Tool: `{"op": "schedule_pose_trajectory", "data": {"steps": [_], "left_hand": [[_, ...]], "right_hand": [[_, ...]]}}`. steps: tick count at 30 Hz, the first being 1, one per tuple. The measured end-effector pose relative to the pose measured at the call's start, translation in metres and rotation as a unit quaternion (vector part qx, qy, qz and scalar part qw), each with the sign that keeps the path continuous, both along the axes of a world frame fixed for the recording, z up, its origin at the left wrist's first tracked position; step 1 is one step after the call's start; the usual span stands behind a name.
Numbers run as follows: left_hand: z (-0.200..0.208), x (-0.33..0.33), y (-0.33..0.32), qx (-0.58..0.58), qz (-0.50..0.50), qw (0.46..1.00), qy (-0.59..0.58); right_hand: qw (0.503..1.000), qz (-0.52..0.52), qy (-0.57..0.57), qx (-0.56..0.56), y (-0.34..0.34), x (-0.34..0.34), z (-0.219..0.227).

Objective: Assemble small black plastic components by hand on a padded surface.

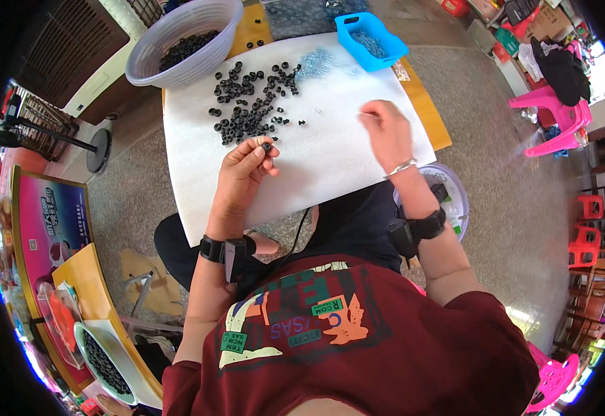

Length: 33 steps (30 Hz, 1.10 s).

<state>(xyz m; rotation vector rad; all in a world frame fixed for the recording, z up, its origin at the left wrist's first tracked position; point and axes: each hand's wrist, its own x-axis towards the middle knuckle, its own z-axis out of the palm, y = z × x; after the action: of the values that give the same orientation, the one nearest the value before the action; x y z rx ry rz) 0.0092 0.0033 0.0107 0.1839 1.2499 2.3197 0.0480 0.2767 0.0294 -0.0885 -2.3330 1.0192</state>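
Note:
My left hand pinches a small round black plastic part with a hole in its end, between thumb and fingertips. It hangs just over the white sheet covering the table, at the near edge of a scattered pile of similar black parts. To the right, my right hand is above the sheet with its thumb and index finger closed together. Whatever sits at its fingertips is too small and blurred to name. Beyond it, small clear bluish pieces lie spread on the sheet.
A lilac basket with black parts stands at the far left, and a blue tray of clear pieces at the far right. Below the right edge sits a round white basin. Pink stools stand off to the right.

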Motion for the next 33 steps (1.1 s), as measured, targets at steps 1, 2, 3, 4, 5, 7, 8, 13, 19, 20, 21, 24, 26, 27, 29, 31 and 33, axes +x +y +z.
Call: {"op": "schedule_pose_trajectory", "data": {"steps": [1, 2, 3, 4, 5, 7, 8, 13, 19, 20, 21, 24, 26, 27, 29, 31, 33], "left_hand": [[-0.001, 0.000, -0.001, 0.000, 0.006, 1.000, 0.000], [-0.001, 0.000, -0.001, 0.003, 0.008, 1.000, -0.003], [-0.001, -0.001, -0.002, 0.004, 0.010, 1.000, -0.006], [-0.002, -0.001, -0.002, 0.004, 0.016, 1.000, -0.005], [-0.002, -0.001, 0.000, 0.005, 0.012, 1.000, -0.013], [0.000, -0.003, 0.001, 0.010, 0.005, 1.000, -0.021], [0.001, -0.003, 0.002, 0.008, 0.010, 1.000, -0.019], [-0.001, -0.003, -0.001, 0.014, 0.008, 0.999, -0.032], [-0.001, -0.003, 0.000, 0.029, -0.002, 0.999, -0.014], [-0.001, -0.003, 0.001, 0.019, -0.001, 1.000, -0.015], [0.001, -0.002, 0.001, 0.013, -0.001, 1.000, -0.020], [0.001, -0.002, 0.002, 0.028, -0.014, 0.999, -0.016], [0.002, -0.001, 0.000, 0.025, -0.003, 0.999, -0.023], [0.001, -0.001, -0.001, 0.032, -0.007, 0.999, -0.018], [0.000, 0.000, -0.002, 0.040, -0.002, 0.999, -0.017], [0.004, -0.001, 0.000, 0.036, -0.016, 0.999, -0.014], [0.004, -0.003, 0.000, 0.035, -0.013, 0.999, -0.019]], "right_hand": [[0.995, -0.040, -0.022, 0.084, 0.015, 0.004, -0.005], [0.981, -0.081, -0.043, 0.169, 0.026, 0.009, -0.008], [0.982, -0.076, -0.041, 0.170, 0.030, 0.012, -0.011], [0.970, -0.098, -0.122, 0.185, 0.032, 0.016, -0.014], [0.952, -0.119, -0.201, 0.198, 0.032, 0.019, -0.017], [0.960, -0.117, -0.181, 0.181, 0.026, 0.021, -0.023], [0.966, -0.120, -0.163, 0.164, 0.024, 0.020, -0.025], [0.980, -0.087, -0.140, 0.107, 0.022, 0.009, -0.025], [0.995, 0.043, -0.087, -0.001, -0.031, -0.048, -0.009], [0.995, 0.058, -0.082, 0.000, -0.037, -0.059, -0.009], [0.994, 0.074, -0.078, 0.002, -0.041, -0.066, -0.009], [0.990, 0.104, -0.086, -0.039, -0.047, -0.079, -0.012], [0.991, 0.093, -0.082, -0.050, -0.047, -0.077, -0.013], [0.992, 0.077, -0.076, -0.067, -0.045, -0.072, -0.015], [0.989, 0.078, -0.104, -0.072, -0.042, -0.056, -0.012], [0.987, 0.060, -0.126, -0.075, -0.038, -0.044, -0.013], [0.988, 0.074, -0.120, -0.060, -0.044, -0.040, -0.016]]}}
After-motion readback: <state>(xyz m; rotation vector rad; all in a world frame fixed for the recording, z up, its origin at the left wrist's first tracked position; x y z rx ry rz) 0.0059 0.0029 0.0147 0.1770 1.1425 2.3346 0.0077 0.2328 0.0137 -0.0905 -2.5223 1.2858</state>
